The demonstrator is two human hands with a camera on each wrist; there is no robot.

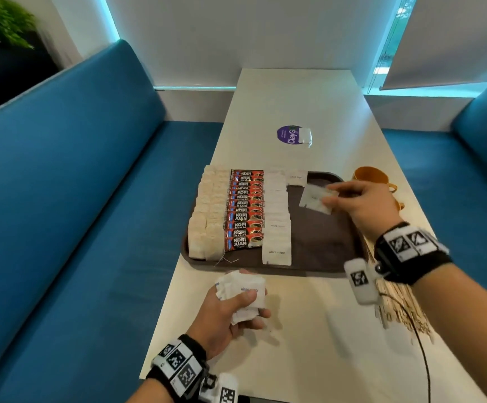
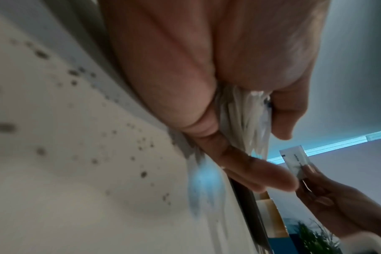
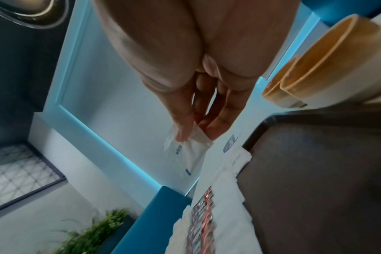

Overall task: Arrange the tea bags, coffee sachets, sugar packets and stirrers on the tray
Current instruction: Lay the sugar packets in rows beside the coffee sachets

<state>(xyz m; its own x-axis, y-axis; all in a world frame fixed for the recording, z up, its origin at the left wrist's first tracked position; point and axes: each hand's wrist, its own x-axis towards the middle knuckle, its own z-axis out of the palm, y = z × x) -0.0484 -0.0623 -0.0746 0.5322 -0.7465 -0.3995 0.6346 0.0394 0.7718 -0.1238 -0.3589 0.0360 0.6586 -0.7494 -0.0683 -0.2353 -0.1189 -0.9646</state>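
Observation:
A dark brown tray (image 1: 323,245) carries two columns of tea bags (image 1: 207,216), a column of red coffee sachets (image 1: 246,210) and a column of white sugar packets (image 1: 277,216), with one more sugar packet (image 1: 296,177) at its far edge. My right hand (image 1: 330,196) pinches a white sugar packet (image 1: 315,198) (image 3: 185,154) above the tray's bare right part. My left hand (image 1: 245,303) grips a bunch of sugar packets (image 1: 242,292) (image 2: 246,118) over the table near the tray's front edge. Wooden stirrers (image 1: 405,312) lie on the table at the right, partly under my right forearm.
Orange cups (image 1: 373,175) (image 3: 315,68) stand just right of the tray's far corner. A purple round sticker (image 1: 287,135) with a white packet (image 1: 304,136) on it lies farther up the white table (image 1: 309,330). Blue benches (image 1: 76,199) flank the table.

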